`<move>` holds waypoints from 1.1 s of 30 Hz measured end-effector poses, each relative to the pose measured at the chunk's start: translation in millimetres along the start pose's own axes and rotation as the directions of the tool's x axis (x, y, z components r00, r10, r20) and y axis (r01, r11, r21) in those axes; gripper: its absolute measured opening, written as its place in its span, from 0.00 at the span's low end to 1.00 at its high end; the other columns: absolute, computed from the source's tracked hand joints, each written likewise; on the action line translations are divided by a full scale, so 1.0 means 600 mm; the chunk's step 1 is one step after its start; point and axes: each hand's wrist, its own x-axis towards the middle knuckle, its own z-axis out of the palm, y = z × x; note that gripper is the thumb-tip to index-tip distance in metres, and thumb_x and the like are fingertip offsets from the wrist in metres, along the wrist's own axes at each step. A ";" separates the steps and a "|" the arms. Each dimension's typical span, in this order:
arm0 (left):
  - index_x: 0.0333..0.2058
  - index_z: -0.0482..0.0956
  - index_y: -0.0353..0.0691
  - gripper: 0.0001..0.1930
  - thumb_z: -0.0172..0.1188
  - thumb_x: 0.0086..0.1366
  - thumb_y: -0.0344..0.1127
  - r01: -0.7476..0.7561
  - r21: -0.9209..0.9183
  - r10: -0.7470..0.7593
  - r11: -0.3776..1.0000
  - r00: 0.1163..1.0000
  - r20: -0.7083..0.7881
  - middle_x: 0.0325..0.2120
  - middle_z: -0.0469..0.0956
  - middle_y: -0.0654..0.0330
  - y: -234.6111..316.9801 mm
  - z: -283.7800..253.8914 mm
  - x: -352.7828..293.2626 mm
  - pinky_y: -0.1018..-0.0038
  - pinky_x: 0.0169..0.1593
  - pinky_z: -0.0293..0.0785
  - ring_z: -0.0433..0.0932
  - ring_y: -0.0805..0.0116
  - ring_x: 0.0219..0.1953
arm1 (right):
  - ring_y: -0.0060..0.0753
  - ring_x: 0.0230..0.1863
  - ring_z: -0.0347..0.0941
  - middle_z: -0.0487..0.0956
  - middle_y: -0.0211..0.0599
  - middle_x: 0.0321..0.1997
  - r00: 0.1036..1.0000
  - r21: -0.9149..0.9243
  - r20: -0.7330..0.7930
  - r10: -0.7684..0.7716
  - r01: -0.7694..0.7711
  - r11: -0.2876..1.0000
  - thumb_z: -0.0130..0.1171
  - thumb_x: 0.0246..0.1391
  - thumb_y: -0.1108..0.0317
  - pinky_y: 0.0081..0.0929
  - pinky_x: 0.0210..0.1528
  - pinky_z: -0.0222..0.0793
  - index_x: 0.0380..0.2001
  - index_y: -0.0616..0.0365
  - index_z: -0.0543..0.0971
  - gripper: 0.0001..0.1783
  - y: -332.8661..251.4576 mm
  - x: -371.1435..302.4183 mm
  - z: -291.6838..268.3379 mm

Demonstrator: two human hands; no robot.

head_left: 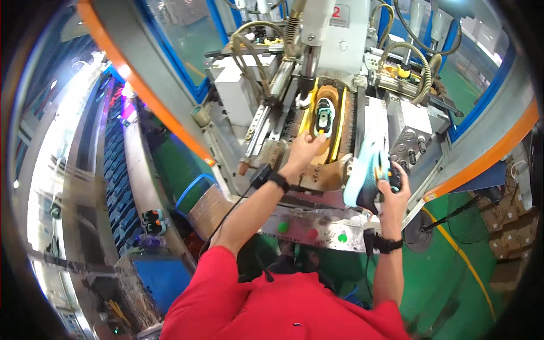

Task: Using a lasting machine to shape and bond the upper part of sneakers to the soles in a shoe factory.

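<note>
Looks like shoe handling at the mould (pixel 327 90): your left hand (pixel 305 148) is at the near end of the green-black shoe (pixel 323 115) inside it, can't tell if gripping, your right hand (pixel 395 190) grasps the blue shoe (pixel 365 173) off its near-right corner; next calls for a sure left pinch.

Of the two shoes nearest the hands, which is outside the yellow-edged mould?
The light-blue and black shoe, gripped by the right hand; the dark shoe with mint-green trim instead sits in the mould, by the left hand.
</note>
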 end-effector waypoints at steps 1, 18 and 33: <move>0.52 0.70 0.26 0.35 0.64 0.58 0.53 0.015 0.157 -0.004 0.988 0.998 -0.070 0.45 0.78 0.43 -0.026 0.014 0.056 0.65 0.51 0.71 0.77 0.54 0.49 | 0.21 0.35 0.73 0.78 0.31 0.37 0.999 -0.003 -0.036 -0.014 0.014 1.000 0.60 0.43 0.75 0.19 0.39 0.70 0.51 0.62 0.74 0.26 -0.009 0.006 -0.012; 0.40 0.78 0.34 0.12 0.63 0.61 0.34 0.584 -0.496 -0.414 0.642 0.809 0.417 0.34 0.81 0.57 -0.056 -0.017 0.149 0.67 0.33 0.79 0.82 0.66 0.34 | 0.25 0.34 0.74 0.78 0.40 0.35 0.989 -0.567 0.042 0.141 -0.093 0.819 0.67 0.40 0.65 0.23 0.38 0.71 0.44 0.67 0.75 0.26 0.002 0.351 0.048; 0.52 0.71 0.29 0.21 0.61 0.61 0.28 0.091 -0.712 -0.437 0.696 0.841 -0.319 0.43 0.79 0.55 -0.050 -0.410 -0.416 0.74 0.39 0.80 0.81 0.65 0.40 | 0.56 0.41 0.80 0.81 0.56 0.37 0.991 -0.918 0.125 -0.038 0.130 0.375 0.57 0.48 0.69 0.46 0.42 0.77 0.45 0.64 0.67 0.21 0.310 0.368 0.485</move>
